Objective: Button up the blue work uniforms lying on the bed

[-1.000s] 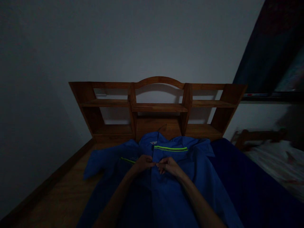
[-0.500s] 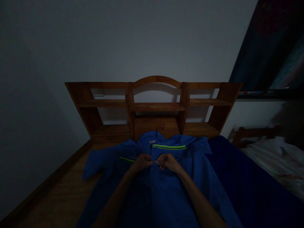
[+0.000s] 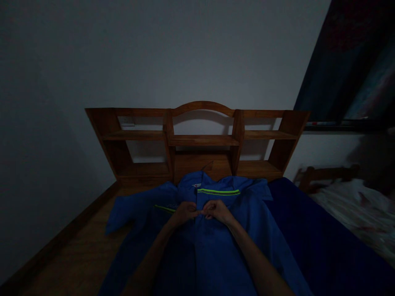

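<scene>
A blue short-sleeved work shirt with yellow-green chest stripes lies spread, collar away from me, over the bed boards. At its front placket, just below the stripe, my left hand pinches the cloth edge. Close against it, my right hand is closed on the placket from the other side, thumb and finger together. The fingertips of both hands meet, and they hide whatever small fastening is between them. A thin hanger hook sticks out above the collar.
Behind the shirt stands a wooden headboard with open shelves, against a pale wall. Dark blue bedding covers the right side. Farther right are a pale, crumpled plastic-looking heap and a dark window. The light is dim.
Both hands stay at the same spot on the placket. The fingertips have drawn closer together, and the small shiny spot between them is now covered. The view has shifted slightly.
</scene>
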`<state>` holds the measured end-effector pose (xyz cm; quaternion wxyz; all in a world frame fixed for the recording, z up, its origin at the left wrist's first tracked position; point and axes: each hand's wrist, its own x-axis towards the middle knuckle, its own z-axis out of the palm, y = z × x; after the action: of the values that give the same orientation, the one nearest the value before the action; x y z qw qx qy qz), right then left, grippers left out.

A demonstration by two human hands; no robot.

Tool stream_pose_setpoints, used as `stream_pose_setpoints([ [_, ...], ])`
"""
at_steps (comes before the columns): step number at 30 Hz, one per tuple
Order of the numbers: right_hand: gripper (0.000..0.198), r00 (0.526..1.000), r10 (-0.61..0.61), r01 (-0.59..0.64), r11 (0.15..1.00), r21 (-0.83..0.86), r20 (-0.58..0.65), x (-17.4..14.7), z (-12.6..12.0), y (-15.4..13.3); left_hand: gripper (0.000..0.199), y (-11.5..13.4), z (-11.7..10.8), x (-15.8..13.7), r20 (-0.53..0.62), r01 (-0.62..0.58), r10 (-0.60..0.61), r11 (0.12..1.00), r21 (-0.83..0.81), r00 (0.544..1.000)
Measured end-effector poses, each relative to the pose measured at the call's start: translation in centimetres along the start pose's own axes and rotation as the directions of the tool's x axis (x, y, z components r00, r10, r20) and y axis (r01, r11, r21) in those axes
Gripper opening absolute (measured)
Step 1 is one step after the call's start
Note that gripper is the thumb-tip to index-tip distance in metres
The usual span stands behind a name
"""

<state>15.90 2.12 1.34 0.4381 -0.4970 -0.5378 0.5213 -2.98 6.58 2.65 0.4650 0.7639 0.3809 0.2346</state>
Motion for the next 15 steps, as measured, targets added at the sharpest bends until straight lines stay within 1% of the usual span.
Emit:
stream_pose_setpoints([
  [3, 0.048, 1.000, 0.018, -0.017, 1.000, -0.018, 0.021, 0.0, -0.1, -0.1, 0.027, -0.3, 0.2, 0.1, -0.004, -0.044, 0.044, 0.999, -0.005, 0.999],
  [6, 0.046, 0.999, 0.028, -0.027, 0.999, -0.041, 0.044, 0.0, -0.1, 0.0, 0.026, -1.0, 0.4, 0.4, -0.026, -0.030, 0.030, 0.999, -0.018, 0.999],
  [11, 0.038, 0.995, -0.041, 0.049, 0.996, -0.079, 0.094, -0.2, -0.3, 0.2, 0.024, -1.3, 0.6, 0.6, -0.081, -0.023, 0.027, 0.998, 0.058, 0.996],
  [15, 0.036, 0.991, -0.066, 0.077, 0.993, -0.088, 0.118, -0.3, -0.4, 0.0, 0.024, -0.9, 0.5, 0.4, -0.073, -0.005, 0.005, 1.000, 0.002, 0.997],
])
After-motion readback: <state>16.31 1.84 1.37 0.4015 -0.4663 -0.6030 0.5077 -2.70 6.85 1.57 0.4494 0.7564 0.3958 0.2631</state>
